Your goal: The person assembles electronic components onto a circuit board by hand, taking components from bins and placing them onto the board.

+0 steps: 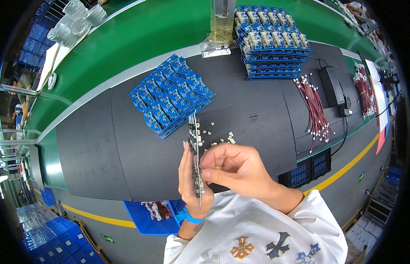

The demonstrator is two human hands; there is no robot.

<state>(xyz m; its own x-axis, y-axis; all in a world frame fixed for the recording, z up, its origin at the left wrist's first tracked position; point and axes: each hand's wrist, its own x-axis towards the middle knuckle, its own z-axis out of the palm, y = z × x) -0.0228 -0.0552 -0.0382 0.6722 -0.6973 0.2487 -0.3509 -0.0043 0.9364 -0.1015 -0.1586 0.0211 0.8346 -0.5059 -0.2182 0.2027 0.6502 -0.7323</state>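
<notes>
My left hand [186,180] grips a circuit board panel [195,163], held upright and seen edge-on, with pale parts standing out on its right face. Against that face, my right hand [233,169] is closed with thumb and index finger pinched together; whatever they hold is hidden. Small white connectors [230,138] lie loose on the black mat just beyond my hands. A stack of blue circuit board panels [169,94] rests on the mat, beyond and left of the held one.
A taller stack of blue panels with white connectors [273,44] stands at the back, beside a metal post [221,31]. Bundled red cables [314,110] and a black power adapter [332,86] lie to the right. A blue bin [145,222] sits below the mat's front edge.
</notes>
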